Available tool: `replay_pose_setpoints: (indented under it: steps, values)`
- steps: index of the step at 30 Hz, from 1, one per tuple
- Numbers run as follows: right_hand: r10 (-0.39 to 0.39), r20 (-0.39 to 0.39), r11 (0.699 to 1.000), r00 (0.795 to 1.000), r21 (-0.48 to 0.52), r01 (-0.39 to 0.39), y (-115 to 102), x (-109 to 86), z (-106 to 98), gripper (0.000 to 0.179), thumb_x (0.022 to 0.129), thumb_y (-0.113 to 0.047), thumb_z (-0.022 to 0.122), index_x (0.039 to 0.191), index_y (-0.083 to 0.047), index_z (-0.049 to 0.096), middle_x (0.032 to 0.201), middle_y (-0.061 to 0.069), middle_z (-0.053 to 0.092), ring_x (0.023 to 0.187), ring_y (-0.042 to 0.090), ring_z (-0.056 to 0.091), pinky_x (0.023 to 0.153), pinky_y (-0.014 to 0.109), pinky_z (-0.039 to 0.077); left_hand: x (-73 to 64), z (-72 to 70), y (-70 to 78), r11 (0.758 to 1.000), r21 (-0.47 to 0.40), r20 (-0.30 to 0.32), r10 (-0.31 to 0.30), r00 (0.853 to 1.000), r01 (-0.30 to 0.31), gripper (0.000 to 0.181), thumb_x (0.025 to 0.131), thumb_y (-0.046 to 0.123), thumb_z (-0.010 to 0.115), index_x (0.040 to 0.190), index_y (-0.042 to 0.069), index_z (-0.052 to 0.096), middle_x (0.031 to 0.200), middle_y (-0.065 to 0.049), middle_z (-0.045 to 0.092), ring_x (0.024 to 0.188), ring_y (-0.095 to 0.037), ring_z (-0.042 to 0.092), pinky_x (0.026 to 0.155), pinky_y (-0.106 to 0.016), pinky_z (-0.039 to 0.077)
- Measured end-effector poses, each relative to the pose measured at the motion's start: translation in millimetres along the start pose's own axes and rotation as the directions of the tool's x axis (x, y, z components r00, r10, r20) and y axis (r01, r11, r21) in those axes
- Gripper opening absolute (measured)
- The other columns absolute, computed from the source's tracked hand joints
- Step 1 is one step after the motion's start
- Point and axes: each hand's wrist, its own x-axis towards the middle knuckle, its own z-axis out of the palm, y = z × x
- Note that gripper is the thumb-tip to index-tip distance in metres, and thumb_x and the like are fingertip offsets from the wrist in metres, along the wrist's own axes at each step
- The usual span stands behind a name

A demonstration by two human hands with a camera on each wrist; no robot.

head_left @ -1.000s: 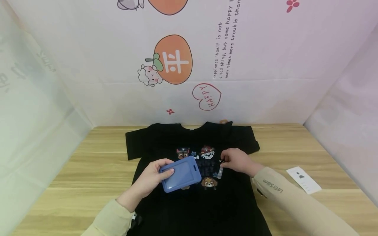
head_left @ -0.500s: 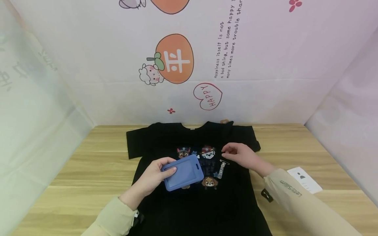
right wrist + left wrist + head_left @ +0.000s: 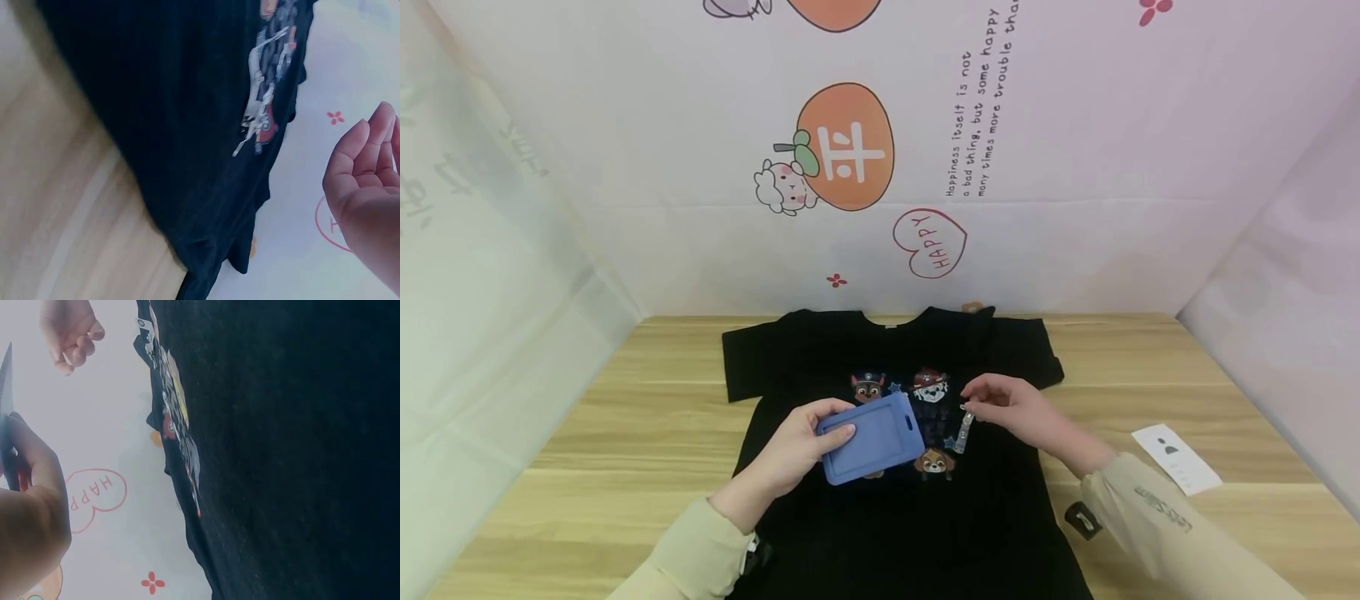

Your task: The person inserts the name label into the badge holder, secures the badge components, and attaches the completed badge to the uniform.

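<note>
My left hand (image 3: 797, 446) grips a blue badge holder (image 3: 876, 442) by its left end, thumb across its front. The holder is raised over a black T-shirt (image 3: 895, 533) printed with cartoon dogs; in the left wrist view it shows edge-on (image 3: 6, 387). On the right of the print lies a badge clip (image 3: 965, 432), a clear strap with a metal pin at its top end. My right hand (image 3: 1015, 408) hovers just above that end, fingers loosely bent. The right wrist view shows the hand (image 3: 369, 181) apart from the clip (image 3: 255, 81), with nothing in its fingers.
A white card (image 3: 1176, 458) with a printed figure lies on the wooden table (image 3: 1150, 367), right of the shirt. Printed white cloth (image 3: 1075, 167) stands behind the table and along both sides. A small black device (image 3: 1082, 520) is at the right sleeve.
The right hand was at the clip's pin end, drew away up and to the right, then came a little lower again. The clip stays on the shirt. The left hand and holder shifted slightly right.
</note>
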Motion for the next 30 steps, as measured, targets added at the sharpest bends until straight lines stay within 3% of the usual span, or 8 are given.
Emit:
replay_pose_setpoints:
  steps: [6,10,12,15,18,26,30]
  values:
    - [-0.09,-0.067,0.995,0.994,0.03,0.092,-10.7,-11.2,3.8,0.023,0.092,-0.011,0.061,0.112,0.001,0.059,0.097,0.012,0.06,0.084,0.01,0.056,0.075,0.021,0.051,3.0,4.1,-1.9,0.997,-0.071,0.003,-0.044,0.999,0.044,0.036,0.095,0.017,0.058,0.122,-0.006,0.052,0.104,-0.013,0.058,0.08,-0.015,0.061,0.07,-0.028,0.055]
    - [-0.202,-0.101,0.979,0.974,-0.012,0.202,-18.5,-17.7,9.3,0.025,0.089,-0.009,0.065,0.112,-0.003,0.059,0.102,0.01,0.06,0.09,0.009,0.057,0.079,0.022,0.051,4.7,7.0,0.2,0.995,-0.086,0.004,-0.054,0.999,0.054,0.037,0.095,0.018,0.058,0.123,-0.006,0.051,0.11,-0.018,0.057,0.083,-0.016,0.063,0.073,-0.033,0.057]
    - [-0.301,-0.112,0.953,0.947,-0.055,0.297,-19.8,-19.7,13.3,0.029,0.085,-0.005,0.068,0.112,-0.004,0.059,0.105,0.008,0.06,0.094,0.009,0.057,0.082,0.021,0.05,5.3,8.4,1.3,0.994,-0.096,0.002,-0.06,0.998,0.06,0.037,0.095,0.017,0.057,0.122,-0.007,0.05,0.11,-0.018,0.057,0.083,-0.016,0.063,0.073,-0.033,0.057]
    - [-0.461,-0.116,0.885,0.88,-0.127,0.447,-19.1,-20.8,19.9,0.039,0.076,0.0,0.075,0.111,-0.007,0.06,0.109,0.005,0.059,0.1,0.009,0.054,0.088,0.018,0.046,5.8,11.5,2.9,0.99,-0.119,0.01,-0.076,0.997,0.077,0.036,0.096,0.015,0.055,0.123,-0.008,0.049,0.109,-0.017,0.059,0.082,-0.015,0.064,0.073,-0.032,0.057]
    - [-0.56,-0.099,0.823,0.822,-0.177,0.54,-18.2,-21.5,25.9,0.046,0.068,0.0,0.081,0.109,-0.01,0.061,0.112,0.006,0.055,0.105,0.01,0.049,0.092,0.017,0.042,5.8,15.5,4.6,0.986,-0.136,0.019,-0.095,0.995,0.097,0.035,0.096,0.013,0.054,0.124,-0.008,0.049,0.106,-0.015,0.06,0.081,-0.013,0.063,0.072,-0.031,0.057]
    - [-0.599,-0.09,0.789,0.795,-0.23,0.569,-17.0,-22.8,34.1,0.044,0.063,-0.003,0.085,0.101,-0.016,0.066,0.114,0.001,0.054,0.109,0.01,0.044,0.089,0.023,0.044,7.8,25.3,9.2,0.981,-0.156,0.031,-0.111,0.993,0.115,0.034,0.097,0.013,0.054,0.124,-0.006,0.049,0.11,-0.016,0.058,0.081,-0.013,0.062,0.071,-0.031,0.056]
    - [-0.623,-0.089,0.773,0.777,-0.225,0.594,-16.7,-21.8,36.2,0.039,0.067,-0.006,0.084,0.1,-0.017,0.067,0.114,0.003,0.054,0.109,0.012,0.043,0.087,0.021,0.045,8.8,28.6,11.5,0.98,-0.161,0.045,-0.112,0.993,0.118,0.034,0.096,0.013,0.054,0.124,-0.006,0.049,0.111,-0.016,0.059,0.081,-0.013,0.062,0.071,-0.031,0.056]
